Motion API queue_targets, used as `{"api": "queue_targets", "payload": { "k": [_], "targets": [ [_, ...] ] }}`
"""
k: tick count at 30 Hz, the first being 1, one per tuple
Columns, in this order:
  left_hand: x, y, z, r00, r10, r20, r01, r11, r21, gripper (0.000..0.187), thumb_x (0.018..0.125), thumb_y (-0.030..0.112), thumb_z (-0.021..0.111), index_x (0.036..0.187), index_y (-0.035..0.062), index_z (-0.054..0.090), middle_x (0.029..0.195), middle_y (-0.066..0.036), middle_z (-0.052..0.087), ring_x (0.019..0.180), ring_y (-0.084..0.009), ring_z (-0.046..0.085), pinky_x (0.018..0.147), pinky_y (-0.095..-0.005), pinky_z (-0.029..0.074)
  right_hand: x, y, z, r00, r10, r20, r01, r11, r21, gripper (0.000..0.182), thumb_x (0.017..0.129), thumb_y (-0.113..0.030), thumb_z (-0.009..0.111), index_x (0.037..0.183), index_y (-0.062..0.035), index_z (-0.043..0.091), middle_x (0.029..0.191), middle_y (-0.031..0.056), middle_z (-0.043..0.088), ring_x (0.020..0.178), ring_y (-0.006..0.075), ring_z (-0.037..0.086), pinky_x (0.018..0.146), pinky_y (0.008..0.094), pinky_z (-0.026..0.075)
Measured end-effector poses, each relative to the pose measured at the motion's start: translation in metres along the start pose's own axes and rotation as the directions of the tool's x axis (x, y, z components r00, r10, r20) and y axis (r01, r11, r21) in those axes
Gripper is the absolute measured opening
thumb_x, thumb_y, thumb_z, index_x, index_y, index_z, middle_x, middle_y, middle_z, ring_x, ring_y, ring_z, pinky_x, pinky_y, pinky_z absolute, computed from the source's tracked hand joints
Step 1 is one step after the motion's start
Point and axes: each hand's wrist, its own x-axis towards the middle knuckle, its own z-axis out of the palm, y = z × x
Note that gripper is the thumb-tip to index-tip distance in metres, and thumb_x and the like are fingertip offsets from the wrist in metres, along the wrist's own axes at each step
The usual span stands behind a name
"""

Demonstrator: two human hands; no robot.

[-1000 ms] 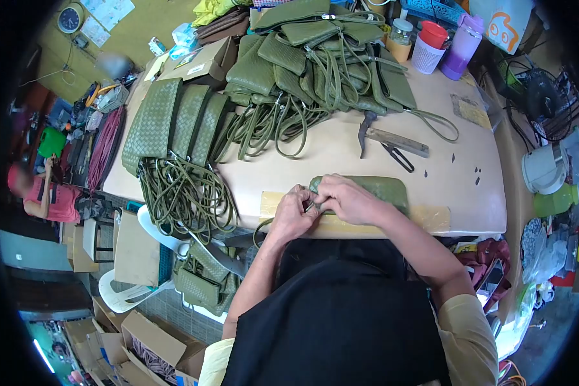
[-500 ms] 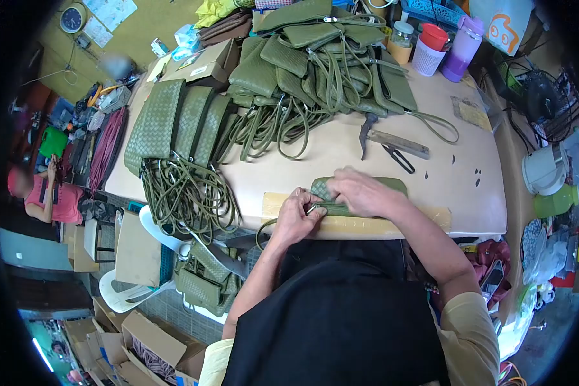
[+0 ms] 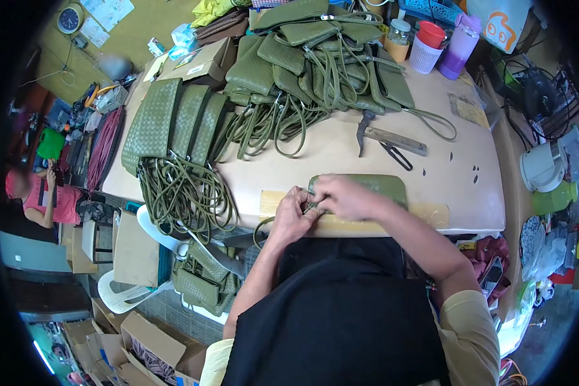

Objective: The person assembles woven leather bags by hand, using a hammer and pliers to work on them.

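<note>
A green woven pouch (image 3: 390,188) lies flat at the table's front edge, on a strip of tan tape. My left hand (image 3: 294,215) pinches its left end, where a thin green strap (image 3: 262,233) hangs down beside the wrist. Across the pouch reaches my right hand (image 3: 344,197), its fingers closed and touching the left fingertips at that same end. What the right fingers hold is hidden behind the hand.
Behind the pouch lie a hammer (image 3: 392,139) and black snips (image 3: 397,156). Green pouches (image 3: 254,67) with wrist straps are heaped at the back, and more (image 3: 149,122) overlap at left. A purple bottle (image 3: 460,48) stands back right. A person in pink (image 3: 61,199) is far left.
My right hand has moved left and down from above the pouch to meet my left fingertips. My left hand stays at the pouch's end.
</note>
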Motion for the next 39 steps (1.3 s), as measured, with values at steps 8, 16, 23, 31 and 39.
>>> {"api": "queue_targets", "payload": {
  "k": [8, 16, 23, 31, 39],
  "targets": [
    [0.003, -0.010, 0.002, 0.998, 0.067, -0.014, -0.066, 0.995, 0.069, 0.022, 0.074, 0.012, 0.076, 0.089, -0.0002, 0.066, 0.079, -0.010, 0.052, 0.069, -0.0232, 0.053, 0.064, -0.0345, 0.044, 0.003, -0.018, -0.007, 0.988, 0.111, 0.105, -0.104, 0.992, -0.070, 0.011, 0.077, -0.002, 0.065, 0.082, -0.0010, 0.056, 0.089, 0.0145, 0.057, 0.092, 0.0323, 0.055, 0.080, 0.0409, 0.044],
    [0.002, -0.005, 0.004, 0.997, 0.077, -0.025, -0.076, 0.997, 0.021, 0.017, 0.077, 0.007, 0.074, 0.088, -0.0008, 0.063, 0.081, -0.006, 0.048, 0.073, -0.0150, 0.047, 0.067, -0.0276, 0.041, 0.007, -0.018, -0.011, 0.993, 0.114, 0.001, -0.114, 0.991, -0.071, 0.011, 0.076, -0.005, 0.063, 0.086, -0.0004, 0.059, 0.089, 0.0173, 0.060, 0.090, 0.0342, 0.058, 0.080, 0.0419, 0.045],
    [0.006, -0.013, 0.005, 0.985, 0.168, -0.046, -0.169, 0.985, -0.023, 0.020, 0.075, 0.011, 0.075, 0.084, 0.0000, 0.060, 0.085, -0.012, 0.051, 0.074, -0.0238, 0.052, 0.068, -0.0331, 0.045, -0.003, -0.019, -0.044, 0.958, 0.287, 0.004, -0.273, 0.912, -0.306, 0.011, 0.077, -0.008, 0.065, 0.083, -0.0007, 0.058, 0.088, 0.0152, 0.059, 0.090, 0.0339, 0.058, 0.078, 0.0423, 0.046],
    [0.006, -0.017, 0.004, 0.981, 0.192, -0.022, -0.192, 0.981, 0.000, 0.023, 0.075, 0.012, 0.075, 0.083, -0.0010, 0.057, 0.087, -0.013, 0.052, 0.075, -0.0252, 0.053, 0.068, -0.0349, 0.045, -0.013, -0.007, -0.024, 0.984, 0.133, -0.120, -0.166, 0.925, -0.340, 0.008, 0.080, -0.006, 0.063, 0.083, -0.0022, 0.057, 0.089, 0.0138, 0.057, 0.092, 0.0326, 0.056, 0.081, 0.0423, 0.045],
    [0.005, -0.003, 0.002, 1.000, 0.026, 0.014, -0.026, 0.998, 0.063, 0.023, 0.074, 0.012, 0.074, 0.081, -0.0015, 0.057, 0.086, -0.015, 0.053, 0.078, -0.0302, 0.056, 0.072, -0.0375, 0.046, -0.020, -0.016, -0.023, 0.971, 0.225, -0.078, -0.238, 0.935, -0.265, 0.009, 0.077, -0.002, 0.066, 0.082, -0.0003, 0.058, 0.089, 0.0151, 0.057, 0.089, 0.0337, 0.055, 0.081, 0.0420, 0.044]
  ]
}}
